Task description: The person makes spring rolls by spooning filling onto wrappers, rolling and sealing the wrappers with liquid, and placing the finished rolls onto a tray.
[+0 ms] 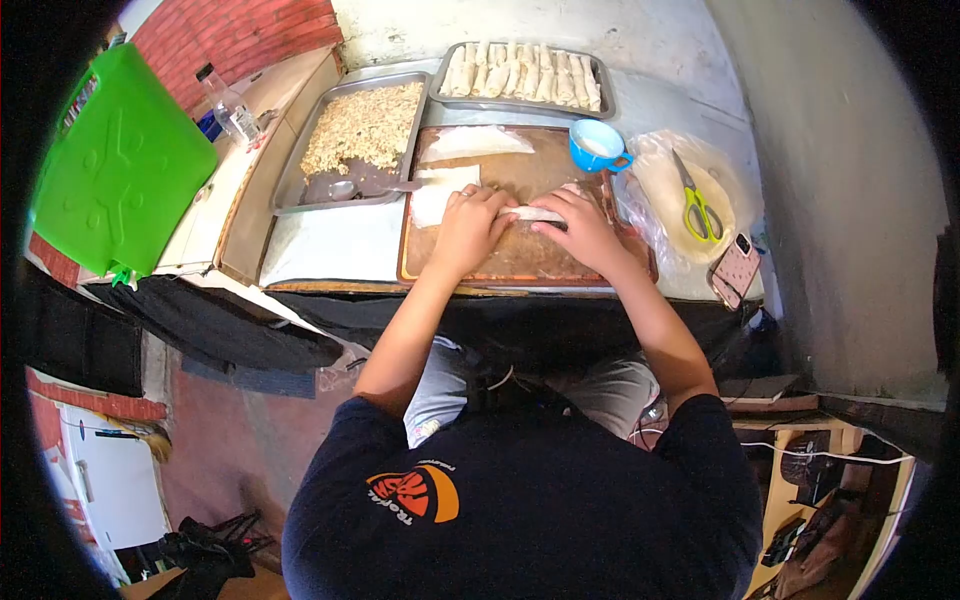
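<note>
Over the brown board, a pale spring roll lies between my two hands. My left hand has its fingers closed on the roll's left end, and my right hand grips the right end. Partly under my left hand is a white square wrapper. Another wrapper piece lies along the board's far side. A blue cup with pale contents stands at the board's far right corner. Parts of the roll are hidden by my fingers.
To the left, a metal tray holds crumbly filling and a spoon. Behind, another tray carries several finished rolls. At right are wrappers in plastic, green-handled scissors and a phone. A clear bottle stands far left.
</note>
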A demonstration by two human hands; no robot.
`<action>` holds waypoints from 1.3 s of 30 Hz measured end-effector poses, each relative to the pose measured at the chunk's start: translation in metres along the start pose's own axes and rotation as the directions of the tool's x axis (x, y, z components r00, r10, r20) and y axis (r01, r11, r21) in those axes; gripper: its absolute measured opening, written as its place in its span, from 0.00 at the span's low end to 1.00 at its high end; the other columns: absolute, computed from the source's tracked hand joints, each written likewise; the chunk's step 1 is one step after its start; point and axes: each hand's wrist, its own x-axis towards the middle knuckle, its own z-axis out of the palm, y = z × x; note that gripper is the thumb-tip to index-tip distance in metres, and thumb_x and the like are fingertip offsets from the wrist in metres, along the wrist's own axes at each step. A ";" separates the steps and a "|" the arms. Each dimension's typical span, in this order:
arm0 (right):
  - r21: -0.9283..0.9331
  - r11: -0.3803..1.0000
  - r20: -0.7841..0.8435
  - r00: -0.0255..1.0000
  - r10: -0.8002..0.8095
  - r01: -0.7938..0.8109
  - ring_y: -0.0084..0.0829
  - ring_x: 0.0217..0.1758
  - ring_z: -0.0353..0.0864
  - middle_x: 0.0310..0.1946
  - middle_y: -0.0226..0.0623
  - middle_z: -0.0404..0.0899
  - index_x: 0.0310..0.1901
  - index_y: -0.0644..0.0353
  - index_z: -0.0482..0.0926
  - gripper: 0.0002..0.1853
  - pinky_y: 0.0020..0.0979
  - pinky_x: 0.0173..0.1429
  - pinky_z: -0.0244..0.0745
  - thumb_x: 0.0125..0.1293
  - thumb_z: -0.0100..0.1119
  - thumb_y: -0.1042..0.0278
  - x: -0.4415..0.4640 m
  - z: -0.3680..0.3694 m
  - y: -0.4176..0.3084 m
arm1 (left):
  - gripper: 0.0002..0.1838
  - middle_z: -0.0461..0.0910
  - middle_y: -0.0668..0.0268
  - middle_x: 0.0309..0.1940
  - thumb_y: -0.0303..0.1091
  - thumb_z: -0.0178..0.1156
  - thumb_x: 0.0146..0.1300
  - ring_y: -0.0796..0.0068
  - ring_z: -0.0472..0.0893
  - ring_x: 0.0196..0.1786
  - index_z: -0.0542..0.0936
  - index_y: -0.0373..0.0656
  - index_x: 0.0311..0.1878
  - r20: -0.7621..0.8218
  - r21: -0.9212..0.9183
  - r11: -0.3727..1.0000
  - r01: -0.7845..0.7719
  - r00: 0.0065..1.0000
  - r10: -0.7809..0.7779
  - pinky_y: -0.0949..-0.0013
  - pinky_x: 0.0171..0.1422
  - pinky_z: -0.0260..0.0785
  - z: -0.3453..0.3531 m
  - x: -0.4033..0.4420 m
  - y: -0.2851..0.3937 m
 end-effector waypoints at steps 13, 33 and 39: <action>0.310 0.943 0.108 0.990 0.091 -0.120 0.45 0.45 0.84 0.42 0.46 0.84 0.47 0.61 0.82 0.12 0.39 0.49 0.77 0.63 0.65 0.70 0.014 -0.022 -0.049 | 0.10 0.86 0.56 0.34 0.35 0.63 0.67 0.62 0.83 0.34 0.85 0.38 0.44 0.131 -0.409 0.868 0.282 0.959 -0.250 0.65 0.38 0.73 -0.044 -0.015 0.007; 0.242 0.680 -0.055 0.690 0.722 -0.692 0.28 0.25 0.86 0.21 0.42 0.84 0.28 0.66 0.85 0.13 0.26 0.32 0.80 0.48 0.72 0.63 0.293 0.060 0.155 | 0.15 0.71 0.60 0.49 0.37 0.50 0.75 0.69 0.69 0.51 0.72 0.36 0.55 -0.677 -0.409 0.784 0.467 0.421 -0.604 0.65 0.59 0.61 -0.056 -0.103 -0.091; -0.254 0.746 -0.310 0.783 0.539 -0.615 0.40 0.30 0.87 0.24 0.49 0.85 0.21 0.66 0.82 0.15 0.35 0.40 0.84 0.45 0.71 0.61 0.301 0.082 0.162 | 0.17 0.71 0.59 0.47 0.38 0.52 0.74 0.67 0.70 0.51 0.71 0.35 0.57 -0.656 -0.391 0.778 0.492 0.443 -0.611 0.62 0.60 0.61 -0.056 -0.102 -0.090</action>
